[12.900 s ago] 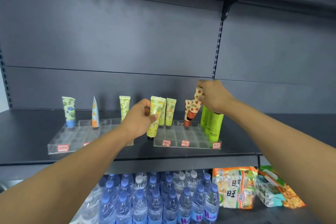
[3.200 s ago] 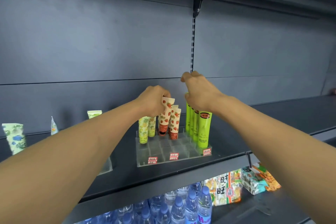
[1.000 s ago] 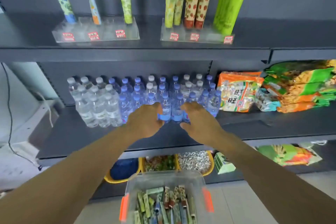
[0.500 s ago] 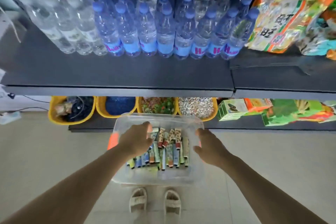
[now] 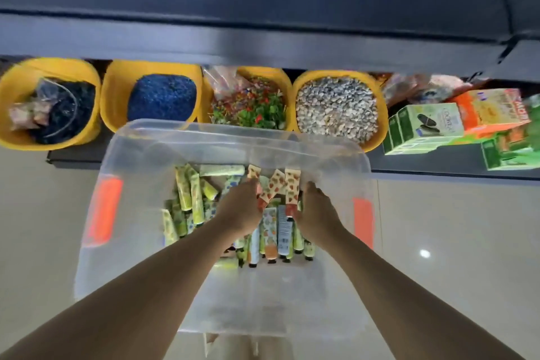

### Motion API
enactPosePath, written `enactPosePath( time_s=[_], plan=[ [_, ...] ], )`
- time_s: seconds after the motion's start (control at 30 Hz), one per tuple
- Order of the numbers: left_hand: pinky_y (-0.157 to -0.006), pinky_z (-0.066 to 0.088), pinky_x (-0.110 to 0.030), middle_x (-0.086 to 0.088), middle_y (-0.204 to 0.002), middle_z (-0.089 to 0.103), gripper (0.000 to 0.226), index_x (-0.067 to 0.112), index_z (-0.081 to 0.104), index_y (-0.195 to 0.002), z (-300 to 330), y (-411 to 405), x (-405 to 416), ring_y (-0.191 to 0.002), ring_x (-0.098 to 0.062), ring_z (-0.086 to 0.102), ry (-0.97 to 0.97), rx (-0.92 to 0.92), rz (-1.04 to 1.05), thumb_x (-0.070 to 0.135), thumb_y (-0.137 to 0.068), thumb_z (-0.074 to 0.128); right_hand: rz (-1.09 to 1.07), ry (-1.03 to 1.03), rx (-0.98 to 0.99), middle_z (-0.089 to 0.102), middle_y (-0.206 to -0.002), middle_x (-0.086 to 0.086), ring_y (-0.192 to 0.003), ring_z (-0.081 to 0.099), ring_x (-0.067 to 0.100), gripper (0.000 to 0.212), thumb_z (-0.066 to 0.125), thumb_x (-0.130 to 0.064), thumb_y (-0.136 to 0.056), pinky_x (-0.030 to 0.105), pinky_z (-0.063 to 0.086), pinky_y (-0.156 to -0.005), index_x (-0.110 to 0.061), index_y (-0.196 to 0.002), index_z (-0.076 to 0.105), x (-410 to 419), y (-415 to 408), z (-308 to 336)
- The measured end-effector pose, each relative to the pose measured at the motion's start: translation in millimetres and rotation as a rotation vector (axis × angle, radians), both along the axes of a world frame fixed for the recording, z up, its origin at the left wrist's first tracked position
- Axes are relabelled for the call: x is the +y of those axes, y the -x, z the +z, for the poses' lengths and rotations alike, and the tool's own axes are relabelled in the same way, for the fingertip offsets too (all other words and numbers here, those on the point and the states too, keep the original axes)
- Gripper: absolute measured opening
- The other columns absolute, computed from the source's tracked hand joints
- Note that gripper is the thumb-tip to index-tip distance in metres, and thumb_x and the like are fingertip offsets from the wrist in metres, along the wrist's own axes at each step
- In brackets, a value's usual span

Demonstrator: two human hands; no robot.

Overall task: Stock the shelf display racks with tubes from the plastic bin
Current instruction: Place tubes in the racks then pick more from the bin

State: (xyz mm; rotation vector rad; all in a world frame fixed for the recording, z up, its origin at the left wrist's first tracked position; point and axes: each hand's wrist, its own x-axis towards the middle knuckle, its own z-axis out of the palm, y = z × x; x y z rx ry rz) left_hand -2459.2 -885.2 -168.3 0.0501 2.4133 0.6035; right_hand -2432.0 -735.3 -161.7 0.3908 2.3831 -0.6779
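The clear plastic bin [image 5: 140, 155] with orange handles stands on the floor below me, holding several patterned tubes in a pile [image 5: 190, 199]. Both my hands are inside it, over the right part of the pile. My left hand [image 5: 239, 210] is closed around strawberry-print tubes [image 5: 273, 184] that stick up past its fingers. My right hand [image 5: 317, 210] grips another strawberry-print tube [image 5: 292, 184] by its red cap end. The shelf display racks are out of view.
Behind the bin, the bottom shelf holds yellow tubs [image 5: 336, 108] of pebbles, blue granules and mixed pieces, with green and orange boxes [image 5: 423, 126] to the right. A dark shelf edge [image 5: 263, 44] overhangs them. Pale tiled floor [image 5: 438, 228] surrounds the bin.
My view has dropped from the upper shelves to the bin. Both hands have gone from the bin's rim down into the pile and closed on strawberry-print tubes.
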Motion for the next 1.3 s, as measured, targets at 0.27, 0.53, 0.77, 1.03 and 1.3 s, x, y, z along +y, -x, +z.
enactPosePath(
  time_s=[0.27,0.53,0.77,1.03,1.3],
  plan=[
    [-0.071,0.056,-0.04,-0.01,-0.096,0.061,0.051,0.011,0.039,-0.127,-77,6,23,-0.092,-0.027,0.059,0.089,0.164,-0.072,-0.005,-0.081,0.055,-0.093,-0.157,0.214,0.049,-0.13,0.013,-0.118,0.049,0.029,0.06,0.063,-0.01,-0.086,0.038,0.044,-0.095,-0.007,-0.136,0.031,-13,12,-83],
    [-0.067,0.045,-0.025,-0.011,-0.117,0.058,0.041,0.006,0.044,-0.125,-40,11,13,-0.1,-0.025,0.057,0.04,-0.047,-0.018,0.006,-0.086,0.057,-0.172,-0.103,0.066,0.057,-0.111,0.009,-0.099,0.058,0.028,0.035,0.064,-0.023,-0.083,0.026,0.038,-0.07,-0.008,-0.113,0.054,-8,5,-52],
    [-0.076,0.045,-0.027,-0.013,-0.118,0.061,0.033,0.006,0.052,-0.118,101,8,-24,-0.1,-0.026,0.06,-0.089,-0.037,0.044,0.022,-0.09,0.058,-0.132,0.115,0.159,0.063,-0.089,0.004,-0.083,0.061,0.021,0.014,0.063,-0.021,-0.086,0.024,0.037,-0.062,-0.012,-0.093,0.056,-8,7,94],
    [-0.077,0.039,-0.025,-0.013,-0.119,0.062,0.04,0.004,0.055,-0.121,308,30,-40,-0.106,-0.026,0.06,-0.24,0.155,0.11,0.029,-0.091,0.057,-0.052,0.154,0.46,0.057,-0.075,0.0,-0.071,0.056,0.017,0.022,0.06,-0.032,-0.088,0.03,0.04,-0.06,-0.014,-0.086,0.048,-14,33,323],
    [-0.07,0.048,-0.036,-0.002,-0.077,0.055,0.024,0.02,0.044,-0.1,508,62,-57,-0.071,-0.024,0.056,-0.542,0.416,0.106,0.006,-0.086,0.058,-0.036,0.142,0.721,0.056,-0.07,0.006,-0.064,0.055,0.021,0.027,0.064,-0.03,-0.087,0.03,0.039,-0.056,-0.006,-0.086,0.052,-23,48,526]
  ],
)
